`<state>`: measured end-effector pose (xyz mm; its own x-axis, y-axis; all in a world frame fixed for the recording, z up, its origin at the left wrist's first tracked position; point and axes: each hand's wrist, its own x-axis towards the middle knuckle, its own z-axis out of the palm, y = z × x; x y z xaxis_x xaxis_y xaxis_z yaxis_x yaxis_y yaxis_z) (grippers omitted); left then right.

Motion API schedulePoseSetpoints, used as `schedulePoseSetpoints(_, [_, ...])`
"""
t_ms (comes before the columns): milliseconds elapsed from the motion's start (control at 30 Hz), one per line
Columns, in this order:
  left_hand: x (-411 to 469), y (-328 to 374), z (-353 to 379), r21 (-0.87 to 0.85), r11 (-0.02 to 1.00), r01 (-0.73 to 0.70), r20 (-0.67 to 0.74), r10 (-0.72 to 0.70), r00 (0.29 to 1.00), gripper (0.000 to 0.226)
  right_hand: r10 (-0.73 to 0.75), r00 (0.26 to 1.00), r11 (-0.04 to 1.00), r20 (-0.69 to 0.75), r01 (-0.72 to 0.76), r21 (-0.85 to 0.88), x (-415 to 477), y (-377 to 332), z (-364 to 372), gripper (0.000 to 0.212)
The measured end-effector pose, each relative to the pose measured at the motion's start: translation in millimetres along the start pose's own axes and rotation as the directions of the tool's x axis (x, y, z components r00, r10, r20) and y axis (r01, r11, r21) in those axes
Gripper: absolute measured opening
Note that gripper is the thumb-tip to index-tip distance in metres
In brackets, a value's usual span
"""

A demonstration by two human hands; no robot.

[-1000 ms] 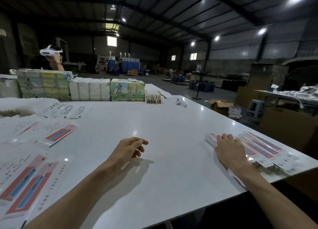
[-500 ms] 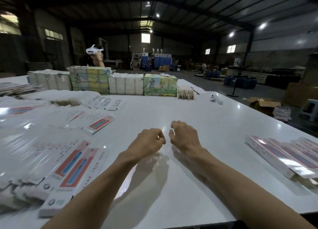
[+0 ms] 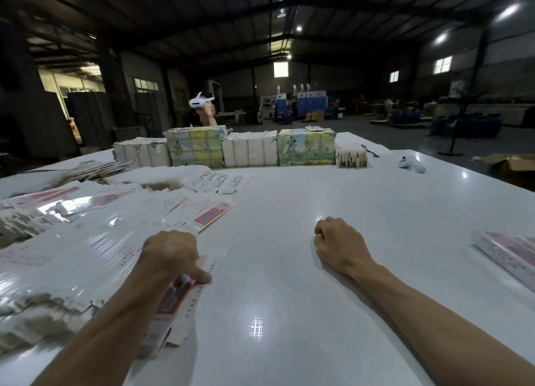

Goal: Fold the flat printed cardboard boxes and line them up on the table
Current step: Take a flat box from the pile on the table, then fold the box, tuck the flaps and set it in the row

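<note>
A spread pile of flat printed cardboard boxes [image 3: 72, 258], white with red and blue panels, covers the left part of the white table [image 3: 289, 284]. My left hand [image 3: 170, 255] is down on the pile's near right edge and pinches one flat box [image 3: 179, 296], thumb lying on its red print; the fingers are hidden under the hand. My right hand [image 3: 338, 246] lies on bare table in the middle, fingers loosely curled, holding nothing. Several folded boxes [image 3: 506, 252] lie side by side at the right edge.
Wrapped bundles of stock [image 3: 304, 148] stand in a row along the far side of the table. A white controller [image 3: 412, 164] lies at the far right. Behind the bundles a person holds up a white headset [image 3: 201, 101]. An open carton [image 3: 509, 161] sits on the floor.
The view swung left, away from the folded boxes. My left hand dropped onto the flat pile and took hold of a box. My right hand left the folded row and came to the middle.
</note>
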<state>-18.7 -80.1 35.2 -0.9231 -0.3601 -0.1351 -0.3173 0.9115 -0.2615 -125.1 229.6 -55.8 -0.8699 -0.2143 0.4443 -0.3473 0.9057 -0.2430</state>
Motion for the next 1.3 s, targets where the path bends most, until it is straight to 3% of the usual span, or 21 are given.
schedulePoseSetpoints(300, [29,-11,2,-0.154,0.988,-0.017,0.143,0.039,0.989,0.094,-0.024,0.999,1.0,0.028,0.023,0.02,-7,1,-3,0.022])
schedulePoseSetpoints(433, [45,-10,6,-0.379,0.917,-0.121,0.172,0.198,0.965,0.063,-0.022,0.999,1.0,0.04,0.021,0.02,-6,0,-3,0.022])
schedulePoseSetpoints(567, [52,14,7,-0.692,0.697,-0.188,0.03,0.288,0.957,0.041,-0.013,0.998,0.999,0.06,0.011,0.031,-5,0,-2,0.023])
schedulePoseSetpoints(700, [47,64,0,-0.979,0.163,-0.125,-0.044,0.429,0.902,0.037,0.048,0.998,0.98,0.041,-0.055,0.191,-3,1,-2,0.019])
schedulePoseSetpoints(767, [45,92,-4,-0.998,0.035,-0.058,-0.035,0.469,0.883,0.039,0.082,0.997,0.947,0.006,-0.08,0.31,-2,2,-3,0.015])
schedulePoseSetpoints(933, [42,150,0,-0.987,-0.153,0.056,-0.024,0.476,0.879,0.043,0.2,0.975,0.832,-0.092,-0.119,0.542,4,6,-7,0.02])
schedulePoseSetpoints(1033, [46,170,9,-0.986,-0.169,-0.001,-0.079,0.454,0.887,0.05,0.239,0.961,0.768,-0.137,-0.101,0.632,7,8,-9,0.025])
schedulePoseSetpoints(1133, [50,168,16,-0.968,-0.25,-0.024,-0.15,0.502,0.852,0.05,0.174,0.973,0.718,-0.15,-0.022,0.695,10,6,-11,0.035])
schedulePoseSetpoints(1200, [48,163,19,-0.965,-0.258,-0.053,-0.189,0.539,0.821,0.048,0.105,0.989,0.671,-0.1,0.004,0.741,13,0,-14,0.036])
schedulePoseSetpoints(1300, [40,159,23,-0.959,-0.261,-0.111,-0.241,0.544,0.803,0.045,0.028,0.998,0.682,-0.05,0.018,0.731,17,-8,-16,0.033])
